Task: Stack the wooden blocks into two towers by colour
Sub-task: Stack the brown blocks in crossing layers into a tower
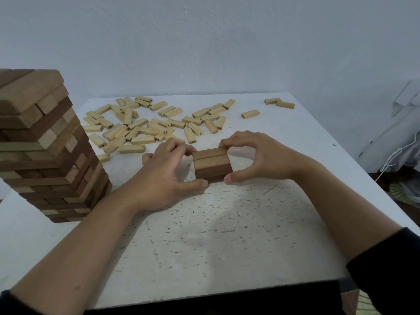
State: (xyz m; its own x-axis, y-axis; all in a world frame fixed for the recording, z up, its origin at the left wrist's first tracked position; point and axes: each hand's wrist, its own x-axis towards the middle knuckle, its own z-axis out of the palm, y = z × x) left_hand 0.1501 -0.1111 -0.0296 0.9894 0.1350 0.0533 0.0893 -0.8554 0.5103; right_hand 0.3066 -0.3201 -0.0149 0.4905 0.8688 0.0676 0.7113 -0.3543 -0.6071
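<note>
Our 2 bare forearms (91, 242) reach forward from dark sleeves (386, 269) over the speckled white table (216, 235), and between the hands sits the small bundle of brown wooden blocks (212, 163), laid side by side and seemingly resting on the tabletop. Our left hand (168, 176) grips its left side, thumb at the near corner and fingers curled round the far edge; our right hand (254, 155) pinches it from the right, fingers on the far top edge and thumb at the near corner. We judge this step to be squaring a layer, so we should squeeze evenly from both sides, keep the ends flush, and not lift until the blocks sit tight together. Well to the left of our left hand stands the tall tower of brown blocks (45, 144), several of its blocks jutting out, so our elbow must stay off it. Beyond both hands lie the scattered pale wooden blocks (145, 130), not yet stacked. Small black numbers are printed on their ends; we read 12 and 40 on 2 of them, and the rest are too small to read.
</note>
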